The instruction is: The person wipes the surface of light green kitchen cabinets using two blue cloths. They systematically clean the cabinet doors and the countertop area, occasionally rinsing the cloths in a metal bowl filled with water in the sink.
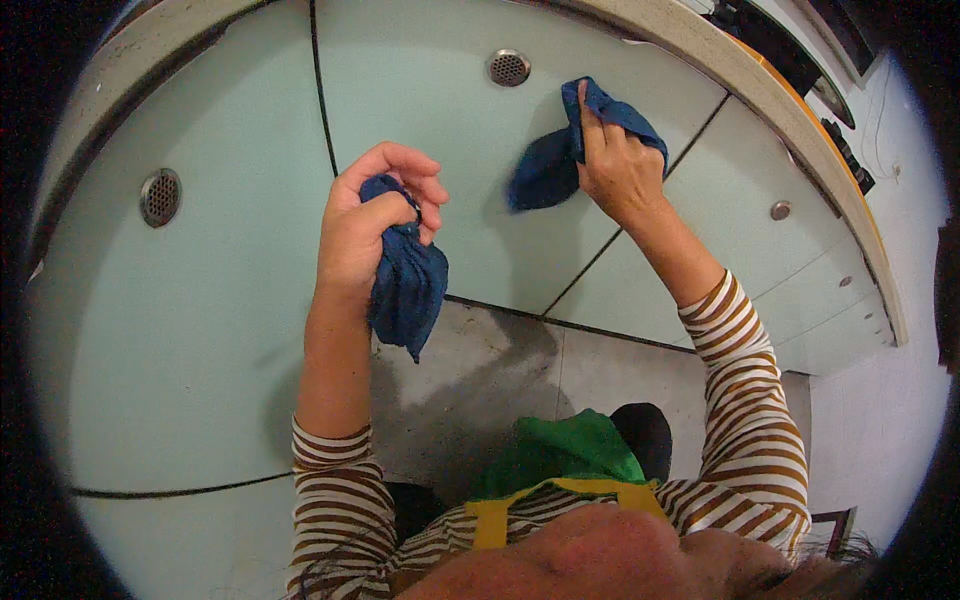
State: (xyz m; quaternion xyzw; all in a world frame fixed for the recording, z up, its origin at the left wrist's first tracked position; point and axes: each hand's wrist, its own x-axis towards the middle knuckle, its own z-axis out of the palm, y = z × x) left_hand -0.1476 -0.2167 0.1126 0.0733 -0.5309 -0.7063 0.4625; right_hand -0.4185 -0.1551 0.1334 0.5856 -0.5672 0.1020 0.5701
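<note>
My left hand (349, 238) is raised, curled around a bunched dark blue cloth (409, 289) whose loose end hangs below the palm. Against a pale green, smooth panel (420, 90), my right hand (621, 176) holds a second dark blue cloth (544, 169), fingers lying over its folds and the index finger stretched out. Part of this cloth flares to the left of the hand, its edge slightly blurred. A round perforated metal vent (508, 67) is set in the same panel, just left of and beyond the right cloth.
Black seams (585, 274) divide the panels. More round metal fittings sit at the left (160, 198) and right (781, 211). A pale ledge (705, 56) curves along the far edge, with dark objects beyond it. Grey tiled floor (472, 337) lies nearer my body.
</note>
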